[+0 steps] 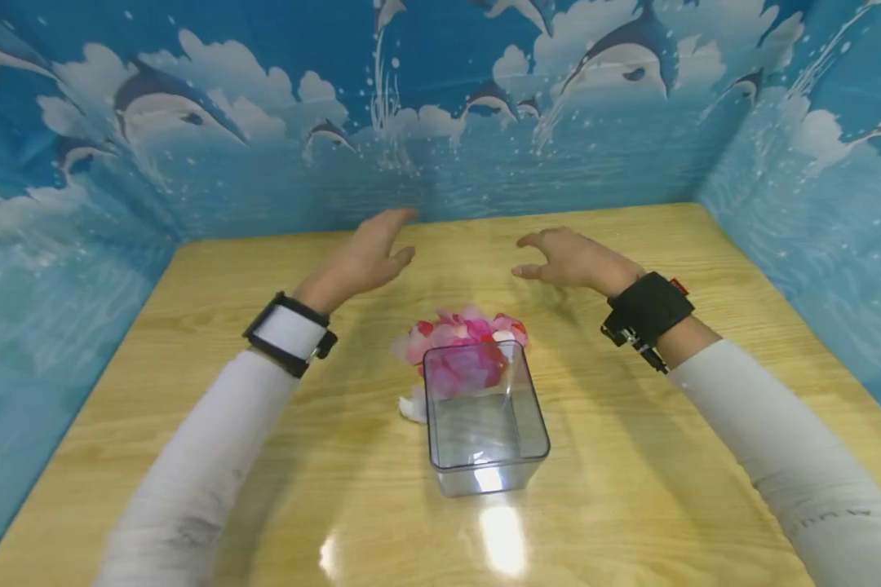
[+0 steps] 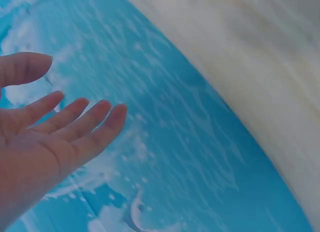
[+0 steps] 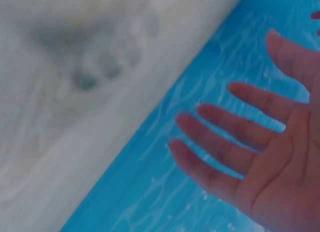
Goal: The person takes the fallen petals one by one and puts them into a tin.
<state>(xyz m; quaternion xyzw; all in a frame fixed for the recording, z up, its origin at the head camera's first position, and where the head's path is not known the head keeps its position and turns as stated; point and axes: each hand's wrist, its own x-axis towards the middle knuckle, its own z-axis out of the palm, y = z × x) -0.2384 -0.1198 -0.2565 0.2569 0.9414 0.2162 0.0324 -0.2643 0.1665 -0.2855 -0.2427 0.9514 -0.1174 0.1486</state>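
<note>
Both hands hover over the far half of the table, palms facing each other with a gap between them. My left hand (image 1: 363, 253) has its fingers spread and holds nothing; the left wrist view shows its bare palm (image 2: 50, 137). My right hand (image 1: 576, 259) is likewise empty, its fingers apart in the right wrist view (image 3: 260, 142). Nearer the body stands a clear plastic box (image 1: 488, 477) with an open top. A heap of pink, red and white petals (image 1: 455, 330) lies just behind it, partly seen through its wall. One white petal (image 1: 413, 408) lies at the box's left side.
The wooden table (image 1: 154, 408) is enclosed at the back and sides by a blue dolphin-print curtain (image 1: 440, 171). A black strap with a small camera sits on each wrist. Light glares off the tabletop in front of the box.
</note>
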